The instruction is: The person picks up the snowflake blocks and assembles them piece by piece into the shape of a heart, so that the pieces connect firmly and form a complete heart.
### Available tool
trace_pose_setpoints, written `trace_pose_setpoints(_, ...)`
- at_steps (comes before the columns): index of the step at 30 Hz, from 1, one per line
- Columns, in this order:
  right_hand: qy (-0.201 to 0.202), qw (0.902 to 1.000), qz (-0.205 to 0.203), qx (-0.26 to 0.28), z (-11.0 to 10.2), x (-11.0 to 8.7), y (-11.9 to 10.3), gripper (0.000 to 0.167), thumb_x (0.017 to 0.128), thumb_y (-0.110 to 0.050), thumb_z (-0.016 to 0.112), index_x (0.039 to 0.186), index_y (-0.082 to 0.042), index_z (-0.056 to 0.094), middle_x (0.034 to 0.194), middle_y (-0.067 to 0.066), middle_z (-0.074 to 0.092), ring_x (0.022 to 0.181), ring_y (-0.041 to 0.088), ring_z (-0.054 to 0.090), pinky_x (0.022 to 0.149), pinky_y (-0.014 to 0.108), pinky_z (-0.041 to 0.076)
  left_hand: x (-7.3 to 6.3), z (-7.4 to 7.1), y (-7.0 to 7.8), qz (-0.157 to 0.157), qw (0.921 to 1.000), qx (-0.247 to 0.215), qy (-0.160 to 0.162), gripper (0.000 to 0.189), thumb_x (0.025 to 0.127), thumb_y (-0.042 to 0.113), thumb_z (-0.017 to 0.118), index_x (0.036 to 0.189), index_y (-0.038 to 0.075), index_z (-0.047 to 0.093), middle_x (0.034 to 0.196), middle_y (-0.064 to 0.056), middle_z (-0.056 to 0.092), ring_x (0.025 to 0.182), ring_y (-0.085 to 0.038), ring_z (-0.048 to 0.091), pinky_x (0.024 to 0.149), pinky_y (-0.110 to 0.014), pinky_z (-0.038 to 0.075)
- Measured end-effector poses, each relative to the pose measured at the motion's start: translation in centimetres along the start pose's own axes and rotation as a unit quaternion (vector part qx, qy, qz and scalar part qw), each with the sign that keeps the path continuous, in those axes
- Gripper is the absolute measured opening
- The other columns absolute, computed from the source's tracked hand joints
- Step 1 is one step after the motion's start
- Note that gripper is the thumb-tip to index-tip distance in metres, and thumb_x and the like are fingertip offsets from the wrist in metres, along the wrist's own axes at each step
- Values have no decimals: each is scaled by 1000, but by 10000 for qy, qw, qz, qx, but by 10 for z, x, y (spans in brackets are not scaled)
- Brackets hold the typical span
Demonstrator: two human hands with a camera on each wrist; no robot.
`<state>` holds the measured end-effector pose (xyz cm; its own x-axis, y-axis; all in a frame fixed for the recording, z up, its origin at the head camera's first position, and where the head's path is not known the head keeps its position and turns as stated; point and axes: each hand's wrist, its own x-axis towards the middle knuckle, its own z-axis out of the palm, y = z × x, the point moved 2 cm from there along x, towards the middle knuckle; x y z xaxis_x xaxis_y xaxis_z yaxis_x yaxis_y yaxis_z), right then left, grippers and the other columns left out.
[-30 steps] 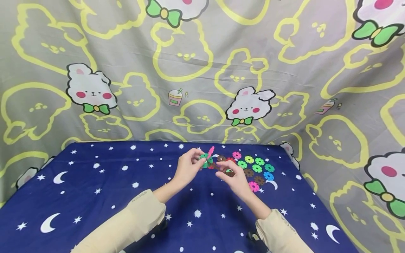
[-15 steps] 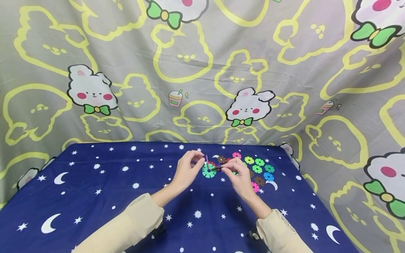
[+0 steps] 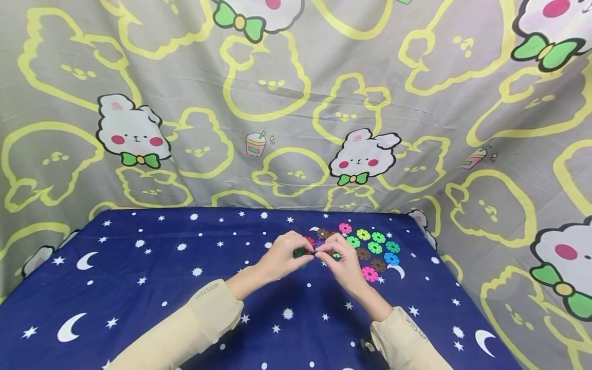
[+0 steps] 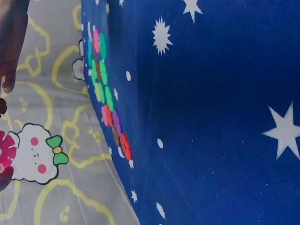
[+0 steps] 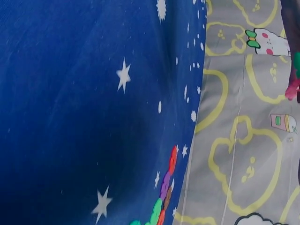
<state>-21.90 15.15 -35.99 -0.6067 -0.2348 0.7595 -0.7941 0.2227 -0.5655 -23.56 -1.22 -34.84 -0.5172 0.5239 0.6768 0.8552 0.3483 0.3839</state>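
My left hand (image 3: 283,258) grips a green notched disc (image 3: 298,252), mostly covered by its fingers. A pink notched disc (image 4: 6,149) beside it shows at the edge of the left wrist view. My right hand (image 3: 343,261) pinches a small brown notched disc (image 4: 2,107), its fingertips meeting those of the left hand. How the brown disc sits against the green one is hidden by the fingers. Both hands are above the table, just in front of loose notched discs, among them a bright pink disc (image 3: 369,274) and a blue disc (image 3: 391,259).
A dark blue cloth (image 3: 194,303) with white stars and moons covers the table. Several more discs lie flat behind and right of the hands, including a yellow-green disc (image 3: 363,235) and a brown disc (image 3: 378,264). A patterned grey curtain (image 3: 287,123) hangs behind.
The right hand has come in from the right, pinching the brown disc, and now meets the left. The left fingers have closed over the green disc, hiding most of it and the attached pink disc.
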Motion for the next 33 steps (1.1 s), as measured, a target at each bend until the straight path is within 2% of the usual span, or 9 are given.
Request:
trace_pose_setpoints(5, -85, 9972, 687, -299, -12, -5, 29, 13, 78, 8, 64, 89, 3, 65, 75, 9, 53, 69, 8, 49, 59, 24, 45, -2, -2, -3, -236, 9997, 42, 23, 9, 75, 8, 74, 80, 7, 67, 77, -1, 65, 69, -14, 50, 63, -22, 42)
trace_pose_setpoints(8, -725, 9781, 1618, -1090, -23, -9, 46, 15, 82, -4, 65, 95, 1, 66, 82, 11, 59, 72, 14, 53, 63, 31, 47, -4, -4, -5, -484, 9988, -33, 75, 11, 74, 10, 74, 82, 7, 68, 79, -2, 66, 69, -13, 50, 62, -22, 42)
trace_pose_setpoints(10, -1449, 9472, 2252, -1763, -31, -14, 56, 21, 81, -9, 66, 100, 1, 65, 89, 14, 60, 78, 21, 55, 68, 36, 47, -5, -5, -7, -612, 9980, -106, 88, 13, 74, 10, 74, 84, 6, 68, 81, -2, 67, 71, -14, 51, 62, -22, 42)
trace_pose_setpoints(13, -2517, 8855, 2838, -2681, -42, -24, 68, 29, 78, -7, 68, 105, 2, 63, 96, 17, 58, 87, 29, 56, 76, 44, 46, -6, -5, -9, -665, 9975, -223, 95, 15, 74, 10, 74, 87, 6, 68, 83, -2, 67, 73, -16, 53, 64, -23, 43)
trace_pose_setpoints(16, -3152, 8282, 3226, -3327, -48, -34, 75, 34, 75, -5, 71, 106, 2, 62, 99, 18, 57, 94, 33, 55, 80, 46, 45, -6, -5, -10, -600, 9978, -268, 108, 15, 75, 11, 73, 88, 6, 69, 83, -2, 68, 74, -17, 54, 64, -23, 43)
trace_pose_setpoints(19, -3356, 8034, 3376, -3578, -51, -41, 78, 41, 72, -4, 73, 110, 1, 58, 104, 19, 55, 99, 36, 54, 82, 49, 44, -4, -6, -10, -538, 9982, -248, 123, 13, 75, 9, 73, 87, 6, 69, 82, -2, 68, 74, -19, 55, 65, -25, 44)
trace_pose_setpoints(27, -3237, 8183, 3489, -3222, -52, -47, 84, 36, 70, -3, 75, 100, -1, 55, 91, 12, 51, 82, 25, 51, 73, 42, 45, 3, -10, -7, -514, 9985, -96, 187, 10, 75, 8, 73, 85, 6, 72, 81, -3, 69, 77, -16, 56, 69, -25, 45)
trace_pose_setpoints(30, -3049, 8386, 3498, -2854, -54, -45, 85, 25, 72, -2, 73, 90, -3, 56, 77, 6, 50, 69, 19, 46, 64, 35, 42, 3, -9, -8, -567, 9982, -163, 131, 8, 77, 6, 71, 85, 6, 72, 82, -3, 69, 79, -16, 55, 71, -26, 45)
trace_pose_setpoints(33, -2821, 8712, 3323, -2258, -54, -39, 81, 14, 77, -1, 68, 86, -3, 57, 70, 3, 51, 62, 14, 45, 58, 29, 40, 1, -8, -8, -661, 9976, -217, 37, 13, 77, 2, 66, 87, 5, 72, 82, -3, 68, 80, -17, 54, 72, -27, 45)
